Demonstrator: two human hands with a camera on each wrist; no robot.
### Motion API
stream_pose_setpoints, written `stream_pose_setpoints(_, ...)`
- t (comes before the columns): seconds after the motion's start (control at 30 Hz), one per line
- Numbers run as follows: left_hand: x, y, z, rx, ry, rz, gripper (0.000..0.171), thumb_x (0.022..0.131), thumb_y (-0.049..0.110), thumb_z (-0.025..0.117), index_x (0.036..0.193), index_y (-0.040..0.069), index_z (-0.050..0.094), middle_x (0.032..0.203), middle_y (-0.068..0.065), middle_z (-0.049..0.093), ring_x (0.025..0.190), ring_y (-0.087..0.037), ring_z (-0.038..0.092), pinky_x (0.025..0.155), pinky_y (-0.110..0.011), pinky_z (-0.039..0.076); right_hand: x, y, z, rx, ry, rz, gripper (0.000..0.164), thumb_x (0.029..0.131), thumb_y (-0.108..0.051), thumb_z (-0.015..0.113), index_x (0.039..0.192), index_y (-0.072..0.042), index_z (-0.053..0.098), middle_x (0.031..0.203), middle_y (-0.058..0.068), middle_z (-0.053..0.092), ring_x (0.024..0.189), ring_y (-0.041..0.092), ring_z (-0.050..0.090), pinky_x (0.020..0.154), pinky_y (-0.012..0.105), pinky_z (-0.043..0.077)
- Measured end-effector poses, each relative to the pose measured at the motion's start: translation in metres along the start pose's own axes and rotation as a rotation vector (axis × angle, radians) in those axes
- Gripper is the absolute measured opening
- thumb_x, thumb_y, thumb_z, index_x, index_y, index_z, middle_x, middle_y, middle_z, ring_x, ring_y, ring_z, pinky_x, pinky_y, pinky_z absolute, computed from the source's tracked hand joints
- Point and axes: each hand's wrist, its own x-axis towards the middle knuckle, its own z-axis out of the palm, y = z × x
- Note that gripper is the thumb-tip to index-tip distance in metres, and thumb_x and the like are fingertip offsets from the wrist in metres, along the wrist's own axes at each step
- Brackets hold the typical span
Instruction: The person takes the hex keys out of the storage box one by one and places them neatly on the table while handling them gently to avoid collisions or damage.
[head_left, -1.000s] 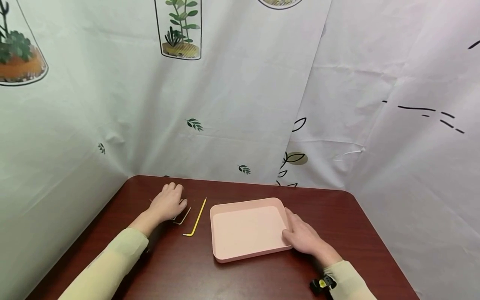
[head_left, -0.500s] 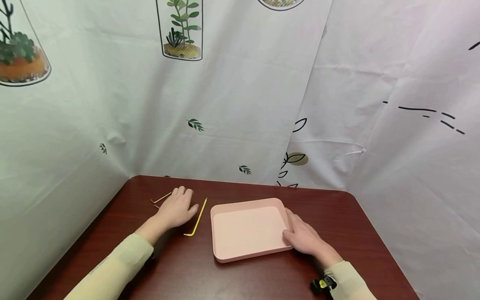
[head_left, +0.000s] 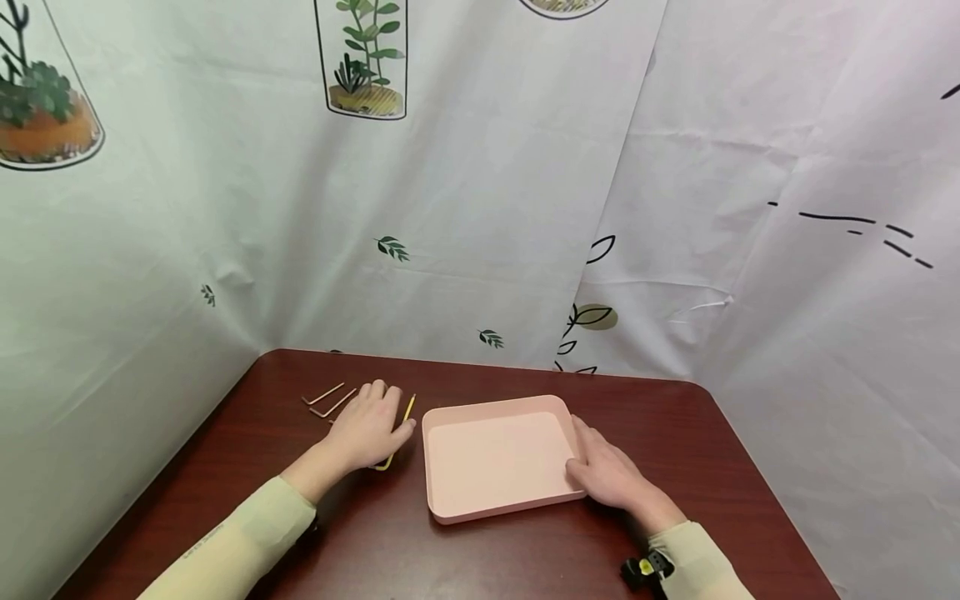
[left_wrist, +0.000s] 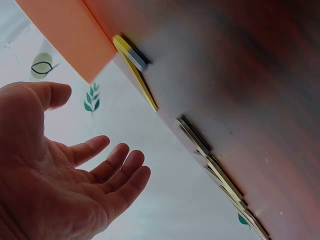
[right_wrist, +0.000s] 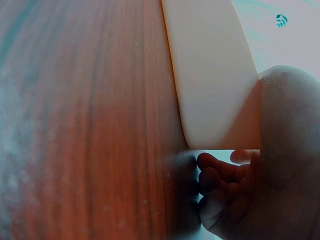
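My left hand (head_left: 367, 429) hovers palm down over the yellow hex key (left_wrist: 136, 72), covering its middle in the head view. In the left wrist view its fingers are loosely bent, and a gap separates them from the key. Left of that hand lie bare metal hex keys (head_left: 333, 405), partly hidden by it. The pink tray (head_left: 495, 462) sits flat on the table to the right. My right hand (head_left: 609, 473) holds the tray's right side, thumb over the rim. In the right wrist view its other fingers (right_wrist: 212, 210) curl low beside the tray wall.
The dark red-brown table (head_left: 510, 558) has rounded far corners. White cloth (head_left: 480, 208) printed with plants hangs behind it and along both sides. A black strap device (head_left: 647, 568) is on the right wrist.
My left hand has moved right, from the bare metal hex keys to over the yellow one, uncovering some of the metal keys. My right hand and the tray have stayed in place.
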Motion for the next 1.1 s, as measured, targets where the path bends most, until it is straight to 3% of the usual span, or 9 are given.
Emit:
stream_pose_setpoints(0.47,-0.01,0.026,0.007,0.015,-0.012,0.04,0.059,0.101,0.04,0.073,0.135,-0.007,0.064,0.112,-0.02,0.058,0.104,-0.04,0.058,0.092,-0.054,0.053,-0.005,-0.001,-0.003,0.007,-0.012,0.016,0.082,0.097,-0.018,0.061,0.171,0.003,0.033,0.17,0.024,0.046,0.152,0.042,0.049,0.119,0.061,0.042)
stream_pose_setpoints(0.63,-0.013,0.034,0.006,0.009,-0.025,0.04,0.055,0.101,0.042,0.073,0.13,-0.004,0.065,0.111,-0.018,0.057,0.103,-0.038,0.057,0.091,-0.054,0.053,-0.009,-0.001,-0.002,0.008,-0.007,0.02,0.078,0.103,-0.021,0.06,0.172,0.002,0.033,0.169,0.023,0.046,0.151,0.042,0.05,0.119,0.061,0.042)
stream_pose_setpoints(0.8,-0.016,0.039,0.007,0.001,-0.019,0.051,0.049,0.099,0.044,0.073,0.121,0.002,0.064,0.108,-0.014,0.055,0.101,-0.036,0.057,0.086,-0.052,0.054,-0.012,0.0,-0.002,0.011,-0.024,0.021,0.077,0.109,-0.03,0.062,0.171,0.005,0.032,0.171,0.029,0.041,0.158,0.052,0.038,0.125,0.065,0.035)
stream_pose_setpoints(0.97,-0.017,0.044,0.005,-0.027,-0.029,0.068,0.056,0.1,0.044,0.073,0.13,-0.002,0.063,0.127,-0.024,0.059,0.12,-0.042,0.061,0.104,-0.056,0.052,-0.011,-0.001,-0.002,0.006,-0.019,0.018,0.081,0.112,-0.04,0.062,0.171,0.006,0.032,0.17,0.033,0.04,0.159,0.055,0.035,0.125,0.067,0.033)
stream_pose_setpoints(1.1,-0.017,0.046,0.005,-0.032,-0.062,0.056,0.068,0.101,0.048,0.071,0.142,-0.005,0.061,0.147,-0.032,0.056,0.142,-0.049,0.055,0.12,-0.059,0.044,-0.011,-0.001,-0.001,-0.051,0.038,-0.008,0.084,0.112,-0.053,0.061,0.17,0.003,0.036,0.156,0.031,0.051,0.143,0.049,0.054,0.116,0.063,0.045)
